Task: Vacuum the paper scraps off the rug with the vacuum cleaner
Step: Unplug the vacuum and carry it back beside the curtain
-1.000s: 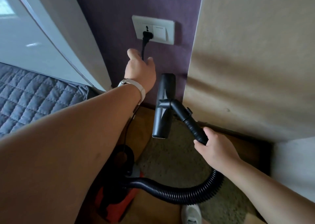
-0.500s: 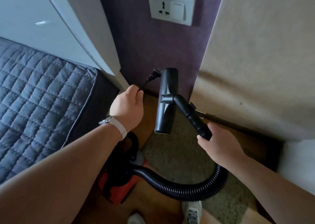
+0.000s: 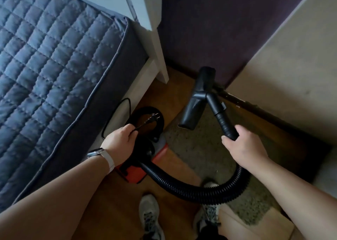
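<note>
Plug [image 3: 152, 117] lowered over red vacuum cleaner [image 3: 145, 165]

L hand [image 3: 119, 145] lowered unplugged plug [image 3: 152, 117] to vac [image 3: 145, 159].

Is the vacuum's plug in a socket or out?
Out. The plug hangs free on its cord from the left hand, prongs bare, above the vacuum cleaner.

My left hand [image 3: 119, 145] reaches forward and down, fingers curled closed around a thin cord [image 3: 140, 127], back of the hand up, a watch [image 3: 96, 153] strapped on the wrist. My right hand [image 3: 244, 146] is wrapped around the black tube [image 3: 226, 124], thumb lying on top, forearm coming in from the lower right. Both arms are bare and extended, well apart. Below, my two feet in sneakers [image 3: 150, 218] point forward.
</note>
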Tool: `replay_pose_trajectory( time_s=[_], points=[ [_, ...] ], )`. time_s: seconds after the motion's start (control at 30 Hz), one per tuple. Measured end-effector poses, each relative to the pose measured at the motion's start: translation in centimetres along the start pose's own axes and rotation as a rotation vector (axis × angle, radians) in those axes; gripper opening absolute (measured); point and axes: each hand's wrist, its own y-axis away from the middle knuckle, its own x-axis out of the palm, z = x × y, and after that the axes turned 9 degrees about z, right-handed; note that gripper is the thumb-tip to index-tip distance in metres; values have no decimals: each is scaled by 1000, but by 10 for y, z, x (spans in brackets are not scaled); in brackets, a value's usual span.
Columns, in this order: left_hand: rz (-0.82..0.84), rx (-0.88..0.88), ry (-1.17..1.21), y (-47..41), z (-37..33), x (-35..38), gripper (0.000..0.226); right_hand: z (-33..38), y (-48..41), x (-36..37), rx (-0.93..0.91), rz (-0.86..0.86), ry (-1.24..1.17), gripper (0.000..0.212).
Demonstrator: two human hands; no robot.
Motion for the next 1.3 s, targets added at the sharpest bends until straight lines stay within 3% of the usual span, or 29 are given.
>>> replay_pose_trajectory(
  time_s=[0.33,0.43,0.73,0.93,1.3],
  points=[
    [141,-72,49,-4,67,76,18,-4,-50,82,79,10,-88,26],
    [185,-61,112,-9,70,99,18,-15,-69,102,60,26,-131,19],
    [81,38,211,-39,48,170,27,-78,-149,164,63,62,-155,20],
    [13,125,115,-61,49,206,43,-124,-204,209,130,28,-159,24],
    [8,249,177,-65,44,214,31,-143,-215,251,146,106,-169,39]
  ],
)
